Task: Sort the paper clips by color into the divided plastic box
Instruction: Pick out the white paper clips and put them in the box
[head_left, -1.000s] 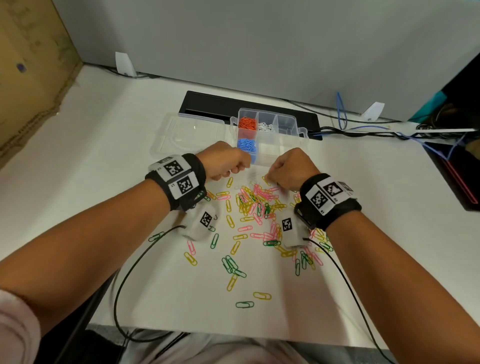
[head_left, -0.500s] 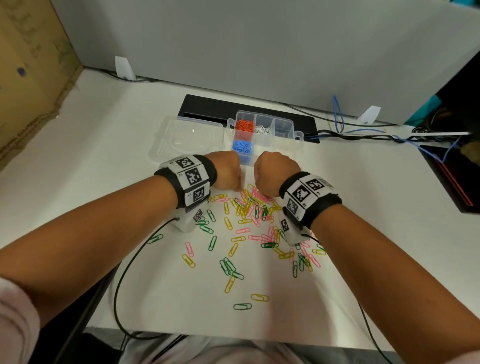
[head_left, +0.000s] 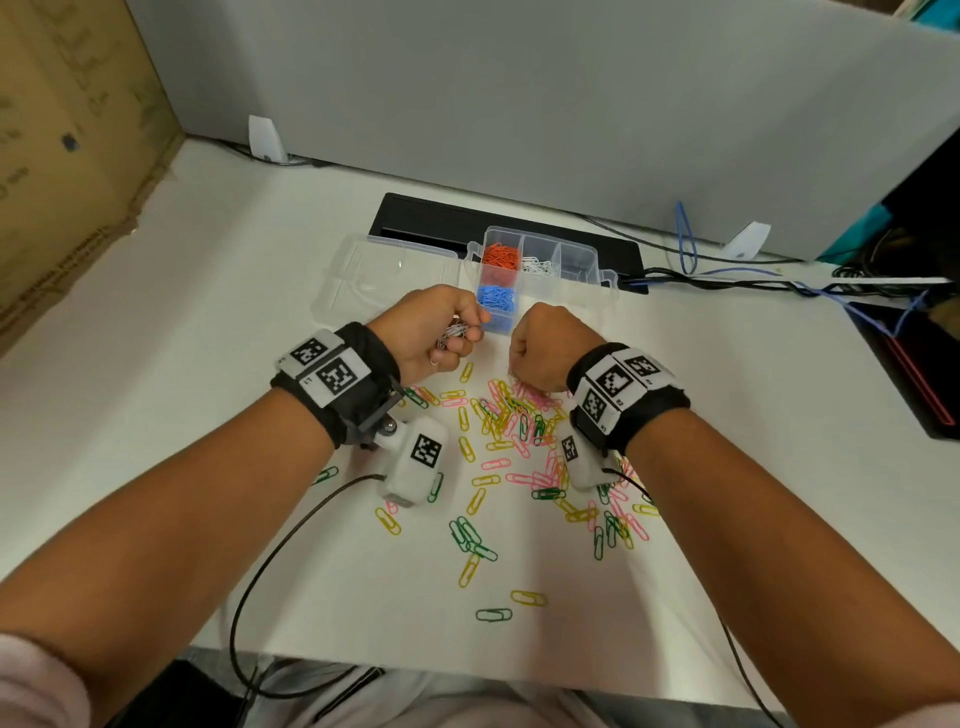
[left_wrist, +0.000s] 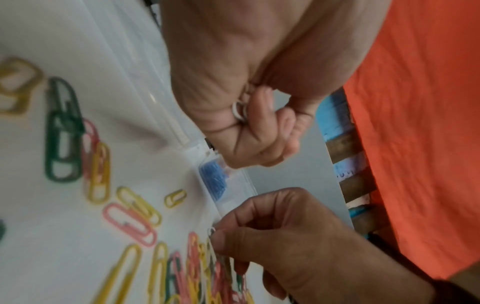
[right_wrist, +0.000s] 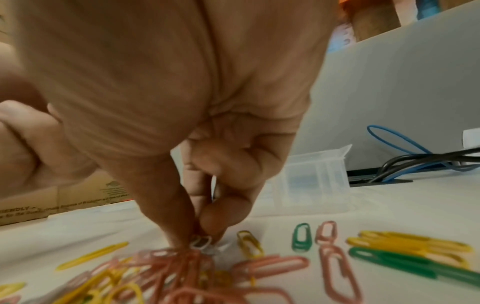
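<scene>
Paper clips (head_left: 511, 452) in yellow, pink and green lie scattered over the middle of the table (head_left: 156, 395), thinning toward its near edge. I am picking out the white ones. My right hand (head_left: 540, 345) is curled down at the far side of the pile, thumb and forefinger pinching a white clip (right_wrist: 200, 242) against the table. My left hand (head_left: 423, 332), just beside it, is clenched round a bunch of white clips (head_left: 453, 331). Beyond both hands, toward the far edge, the divided plastic box (head_left: 592, 291) stands open with orange, blue and white compartments begun. Next I judge I must lift this clip free of the pink tangle, then carry the white ones to their compartment. How many clips my left fist holds is hidden, and the near compartments are screened by my hands.
</scene>
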